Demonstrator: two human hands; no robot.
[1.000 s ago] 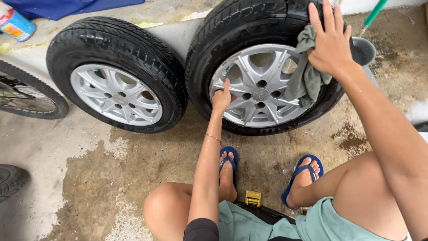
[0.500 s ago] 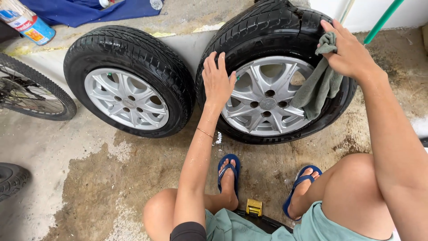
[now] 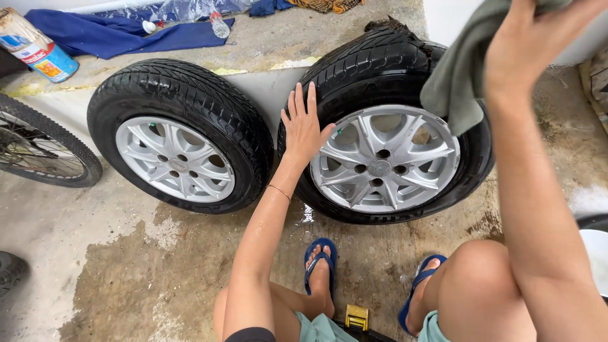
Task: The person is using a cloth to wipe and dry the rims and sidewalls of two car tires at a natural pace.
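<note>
Two car wheels with black tyres and silver alloy rims lean against a low concrete step. My left hand (image 3: 304,123) lies flat, fingers spread, on the left sidewall of the right wheel (image 3: 386,161). My right hand (image 3: 535,44) is raised above that wheel's upper right and grips a grey-green cloth (image 3: 459,79) that hangs down over the tyre's top edge. The left wheel (image 3: 177,136) stands untouched beside it. I squat with my feet in blue flip-flops (image 3: 320,263) just in front of the right wheel.
A bicycle wheel (image 3: 41,149) stands at the far left. A tin can (image 3: 38,50), a blue cloth (image 3: 120,35) and a plastic bottle (image 3: 220,26) lie on the step behind. The concrete floor is wet and stained. A small yellow object (image 3: 356,316) sits between my feet.
My left hand slid from the rim's hub up to the tyre's left sidewall. My right hand lifted the cloth off the rim to above the wheel's upper right.
</note>
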